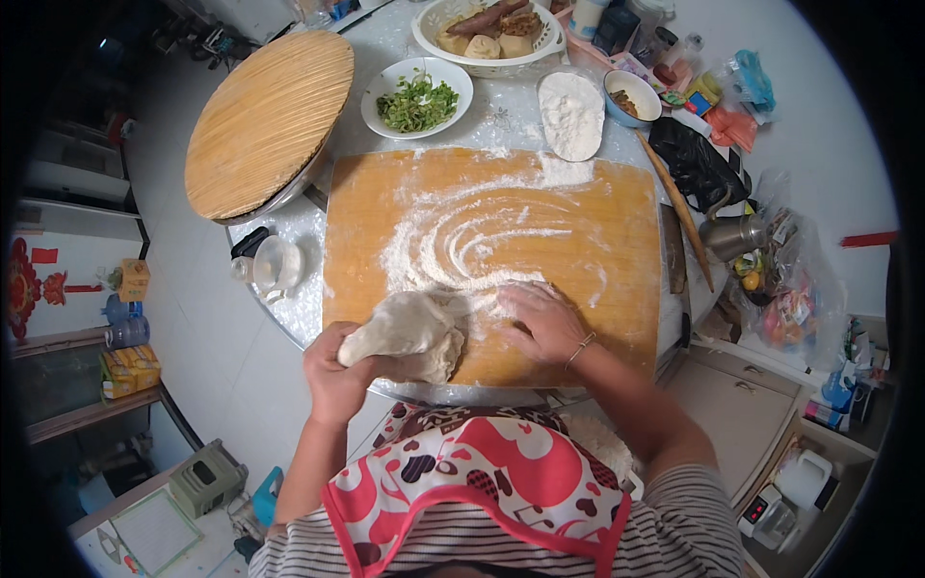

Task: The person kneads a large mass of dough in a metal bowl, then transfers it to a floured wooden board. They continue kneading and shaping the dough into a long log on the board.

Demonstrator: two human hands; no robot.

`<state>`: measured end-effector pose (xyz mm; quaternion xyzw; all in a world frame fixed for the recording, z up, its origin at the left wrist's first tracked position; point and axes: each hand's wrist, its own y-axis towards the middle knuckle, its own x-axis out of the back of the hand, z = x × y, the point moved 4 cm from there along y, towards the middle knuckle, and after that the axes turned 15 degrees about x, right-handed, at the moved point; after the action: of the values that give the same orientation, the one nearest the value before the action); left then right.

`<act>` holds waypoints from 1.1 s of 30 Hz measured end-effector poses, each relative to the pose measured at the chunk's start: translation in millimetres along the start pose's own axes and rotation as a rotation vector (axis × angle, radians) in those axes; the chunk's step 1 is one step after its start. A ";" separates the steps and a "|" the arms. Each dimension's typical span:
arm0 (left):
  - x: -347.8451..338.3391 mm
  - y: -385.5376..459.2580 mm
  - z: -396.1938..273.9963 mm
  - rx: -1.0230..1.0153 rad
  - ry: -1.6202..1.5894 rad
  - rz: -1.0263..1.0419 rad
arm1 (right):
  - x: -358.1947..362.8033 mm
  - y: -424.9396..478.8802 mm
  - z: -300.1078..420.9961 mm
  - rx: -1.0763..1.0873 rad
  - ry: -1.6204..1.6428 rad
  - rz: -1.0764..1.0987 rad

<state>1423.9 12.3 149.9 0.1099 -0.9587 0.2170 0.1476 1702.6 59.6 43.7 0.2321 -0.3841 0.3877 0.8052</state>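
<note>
My left hand (338, 376) grips one end of a lump of pale dough (408, 332) at the near left of a wooden board (614, 217). The dough's left end is lifted, while its right part rests on the board. My right hand (542, 318) lies palm down with spread fingers on the floured surface, a little right of the dough, and holds nothing. Loose white flour (462, 231) covers the middle of the board in curved streaks. The underside of the dough is hidden.
Beyond the board stand a plate of chopped greens (418, 108), a container of flour (571, 115) and a small bowl (633, 97). A rolling pin (676, 209) and a cleaver (672, 249) lie along the right edge. A round slatted lid (271, 123) covers a metal basin at left, near a plastic cup (278, 264).
</note>
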 end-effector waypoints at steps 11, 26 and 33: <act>-52.2 51.1 -59.1 0.031 -0.028 0.101 | 37.7 9.0 20.7 -0.258 0.868 -0.679; -96.0 122.9 38.8 -0.215 0.676 -0.047 | 20.3 30.4 -12.2 -0.602 -0.126 -0.475; -63.9 124.1 -17.4 0.310 -0.013 0.403 | 59.0 23.7 -52.0 -0.545 0.451 -0.507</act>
<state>1453.4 138.9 96.1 -0.0607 -0.9175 0.3856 0.0764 1730.2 134.9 61.5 0.0076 -0.2176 0.1031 0.9706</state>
